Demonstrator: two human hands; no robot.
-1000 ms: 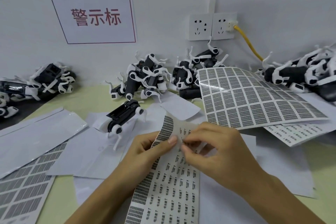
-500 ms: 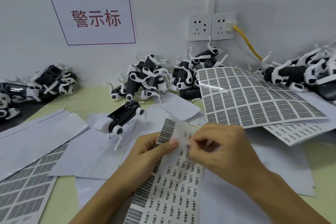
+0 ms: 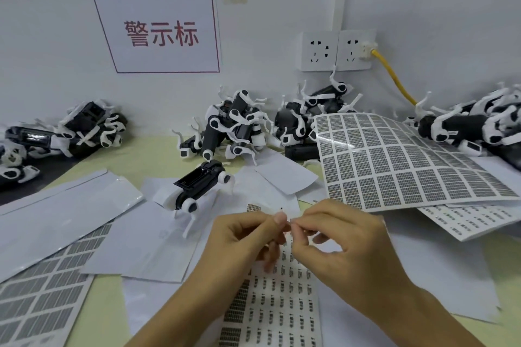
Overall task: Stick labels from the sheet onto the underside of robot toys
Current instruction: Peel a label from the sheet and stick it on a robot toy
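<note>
The label sheet [image 3: 277, 307], with rows of small printed labels, lies on the table under my hands. My left hand [image 3: 248, 236] and my right hand [image 3: 346, 242] meet fingertip to fingertip just above it. Between them they pinch one small white label [image 3: 289, 223]. My left fingers are curled and blurred over the sheet. A black and white robot toy [image 3: 201, 189] lies belly up on white papers, up and to the left of my hands, untouched.
Heaps of robot toys lie along the wall: a centre heap [image 3: 234, 127], a left heap [image 3: 70, 132] and a right heap [image 3: 473, 127]. A large curled label sheet [image 3: 394, 160] rests at the right, another sheet [image 3: 36, 298] at lower left. Loose backing papers [image 3: 62, 211] cover the table.
The sheet, held up and curved by my left hand, has dropped flat. My right hand has pulled a label off it, and both hands have come together over the sheet.
</note>
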